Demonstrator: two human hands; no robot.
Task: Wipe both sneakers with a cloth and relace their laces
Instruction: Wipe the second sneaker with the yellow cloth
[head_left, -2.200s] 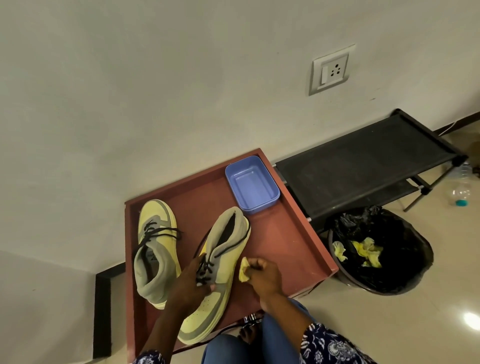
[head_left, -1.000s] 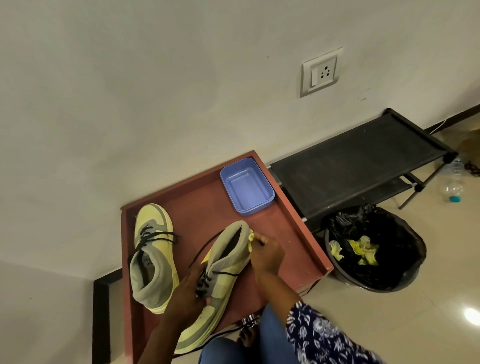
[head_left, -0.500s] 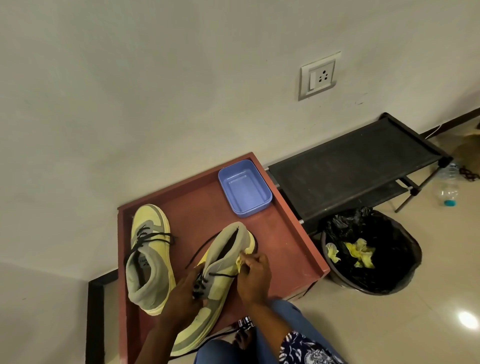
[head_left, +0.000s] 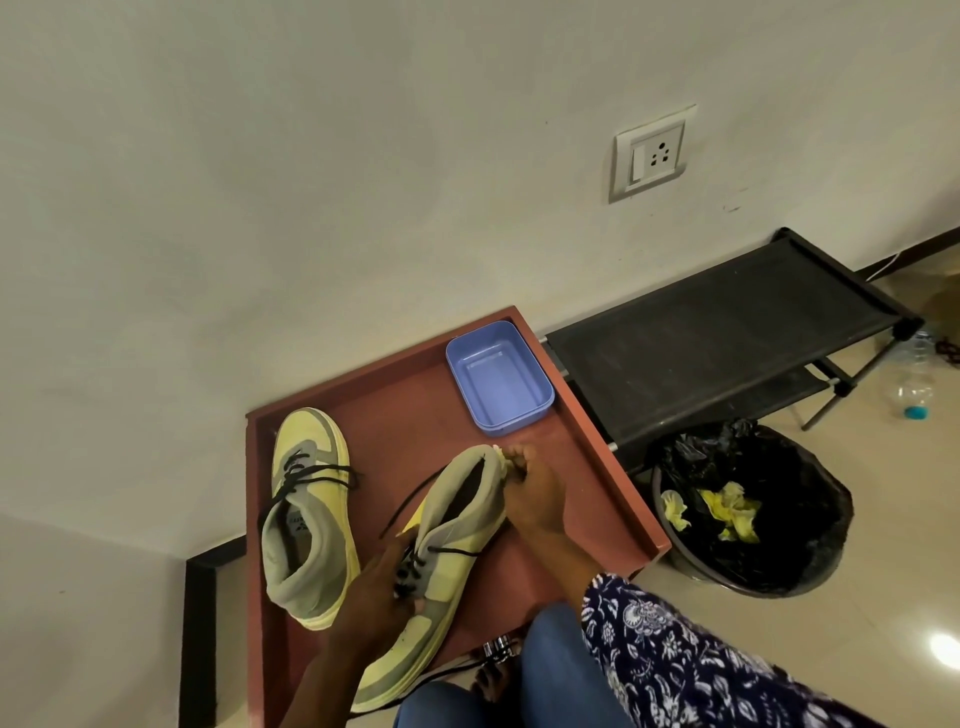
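Low in the frame's middle, the left hand grips the near sneaker while the right hand pinches the cloth at its heel, so I'd judge wiping unfinished; the other sneaker and relacing wait.

On the red table, her left hand grips 1 yellow-grey sneaker at its laces while her right hand presses a yellow cloth against its heel, the other sneaker lying beside it.
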